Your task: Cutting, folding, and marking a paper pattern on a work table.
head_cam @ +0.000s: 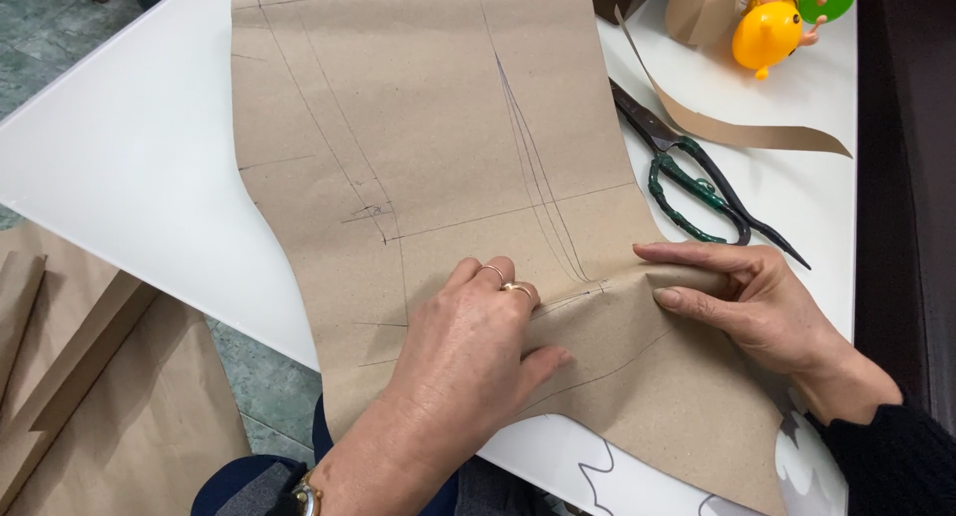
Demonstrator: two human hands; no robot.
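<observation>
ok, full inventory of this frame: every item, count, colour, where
pattern paper: 1, brown with pencil lines, spread across the table centre, folded at its right edge
table: 1, white, under the paper
scissors: 1, dark blades, green-wrapped handles, right of the paper
paper strip: 1, brown, curled, behind the scissors
toy: 1, yellow-orange with a green part, far right corner
paper roll: 1, brown, beside the toy
spare paper sheets: several, brown, on the floor at lower left
left hand: 1, two rings, pressed flat on the paper
right hand: 1, black sleeve, pinching the fold at the paper's right edge
</observation>
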